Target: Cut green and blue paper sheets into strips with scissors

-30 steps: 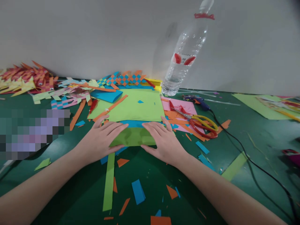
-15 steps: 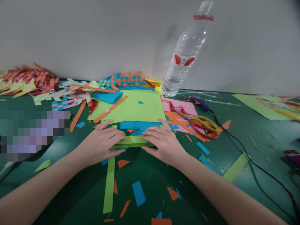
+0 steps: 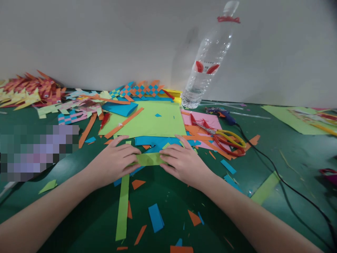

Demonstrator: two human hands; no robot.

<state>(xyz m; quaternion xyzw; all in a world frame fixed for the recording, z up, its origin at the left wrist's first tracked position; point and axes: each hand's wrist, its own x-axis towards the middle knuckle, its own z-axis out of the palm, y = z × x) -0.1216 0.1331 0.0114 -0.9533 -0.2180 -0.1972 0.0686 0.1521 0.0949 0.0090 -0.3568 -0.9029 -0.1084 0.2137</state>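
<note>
A folded piece of light green paper (image 3: pixel 149 159) lies on the green table (image 3: pixel 65 196) in front of me. My left hand (image 3: pixel 116 161) grips its left end, thumb under and fingers bent over the top. My right hand (image 3: pixel 184 161) grips its right end the same way. The fingertips of the two hands nearly meet over the strip. Just beyond it lie a blue sheet (image 3: pixel 155 141) and a large light green sheet (image 3: pixel 147 121).
Red and yellow scissors (image 3: pixel 223 138) rest on a pink sheet (image 3: pixel 204 121) to the right. A clear plastic bottle (image 3: pixel 207 59) stands by the wall. A black cable (image 3: pixel 284 182) crosses the right side. Woven paper pieces (image 3: pixel 65 102) pile at the left. Paper scraps litter the near table, among them a long green strip (image 3: pixel 122 205).
The green paper has been folded narrower, from a wide flat piece to a thin strip. Both hands have drawn closer together and their fingers have curled onto it.
</note>
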